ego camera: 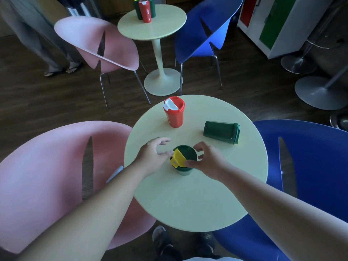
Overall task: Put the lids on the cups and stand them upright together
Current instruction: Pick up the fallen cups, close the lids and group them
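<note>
Head view, near cup: a green cup (183, 171) stands upright near the middle of the round table (197, 204), its green lid with yellow flap (183, 156) already seated on top; most of the body is hidden under the lid from this angle.
Head view, left hand: the left hand (152, 157) sits just beside the lid's left edge, fingers loosely spread and half open; a fingertip looks to touch or nearly touch the flap, but it grips nothing that I can see.
Head view, right hand: the right hand (207, 159) is curled around the lid's right side, its thumb at the lid's near edge and its fingers arched over the far rim, open and not clamped.
Why held so: both hands flank the lid, probably to press it home or let go once it is seated.
Head view, red cup: the red cup with a red and white lid (174, 112) stands upright at the far side, well apart from the green one.
Head view, fallen cup: a second green cup (221, 131) lies on its side to the right, lid end pointing right; it seems lidded and needs standing up.
In the way: nothing lies between the three cups.
Surroundings: pink chair (47, 176) left, blue chair (310, 166) right; a farther table (165, 27) carries more cups.
</note>
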`<state>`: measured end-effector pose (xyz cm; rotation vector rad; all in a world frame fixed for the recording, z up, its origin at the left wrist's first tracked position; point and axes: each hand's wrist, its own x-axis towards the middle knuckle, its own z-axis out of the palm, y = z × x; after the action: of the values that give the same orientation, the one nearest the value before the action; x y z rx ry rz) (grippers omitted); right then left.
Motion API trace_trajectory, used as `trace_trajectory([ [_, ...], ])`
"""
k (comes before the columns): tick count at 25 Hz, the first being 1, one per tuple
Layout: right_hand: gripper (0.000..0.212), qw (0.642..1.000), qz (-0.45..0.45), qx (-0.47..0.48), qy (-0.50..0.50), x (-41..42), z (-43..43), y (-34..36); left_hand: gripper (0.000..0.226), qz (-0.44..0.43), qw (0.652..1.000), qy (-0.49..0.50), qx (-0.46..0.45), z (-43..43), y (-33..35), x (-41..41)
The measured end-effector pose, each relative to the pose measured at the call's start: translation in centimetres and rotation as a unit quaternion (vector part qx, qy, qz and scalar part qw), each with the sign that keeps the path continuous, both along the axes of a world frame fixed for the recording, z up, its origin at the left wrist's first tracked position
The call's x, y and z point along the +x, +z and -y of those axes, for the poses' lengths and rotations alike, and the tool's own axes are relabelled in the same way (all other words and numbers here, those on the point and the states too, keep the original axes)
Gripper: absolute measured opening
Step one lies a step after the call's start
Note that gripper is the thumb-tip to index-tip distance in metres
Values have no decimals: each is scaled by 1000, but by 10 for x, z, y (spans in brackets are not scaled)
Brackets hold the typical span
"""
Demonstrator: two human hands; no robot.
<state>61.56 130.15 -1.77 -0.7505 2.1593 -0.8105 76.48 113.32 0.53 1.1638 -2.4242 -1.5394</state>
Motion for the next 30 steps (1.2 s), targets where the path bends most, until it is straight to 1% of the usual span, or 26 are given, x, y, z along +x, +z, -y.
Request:
trace_trajectory([
  [1,82,1000,12,1,12,5,-4,-1,42,-7,999,-5,54,1,0,-3],
  [3,93,1000,19,-4,16,13,-8,-4,42,2,994,-16,106,-2,-2,-6],
  [7,86,998,28,-62,-3,11,-2,-4,29,-24,988,20,148,-9,-7,-4],
  [9,78,996,32,-88,6,9,0,-6,29,-23,990,32,133,-7,-10,1],
  [11,69,995,25,-94,15,8,1,-9,37,-1,997,16,75,-2,-12,6],
  [12,69,995,23,-94,19,7,1,-11,43,11,999,1,50,-2,-12,7],
  [13,72,995,27,-92,22,6,2,-11,50,17,999,-14,39,-2,-11,7],
  [15,83,995,40,-90,28,5,5,-12,73,12,998,-37,48,-4,-8,5],
  [16,85,995,37,-89,30,5,8,-12,83,10,998,-44,50,-6,-7,4],
  [17,85,995,22,-90,29,6,11,-13,87,9,998,-49,45,-7,-6,2],
  [19,82,996,-9,-90,27,8,15,-16,80,-3,998,-51,42,-7,-3,1],
  [21,80,996,-21,-87,28,12,17,-18,68,-11,997,-55,45,-5,1,4],
  [22,79,996,-21,-86,29,15,16,-19,67,-9,997,-62,42,-5,4,7],
  [26,77,996,-10,-85,36,27,11,-21,71,6,997,-66,39,-7,5,21],
  [30,78,996,-24,-78,41,29,8,-19,75,-4,998,-54,45,-13,3,25],
])
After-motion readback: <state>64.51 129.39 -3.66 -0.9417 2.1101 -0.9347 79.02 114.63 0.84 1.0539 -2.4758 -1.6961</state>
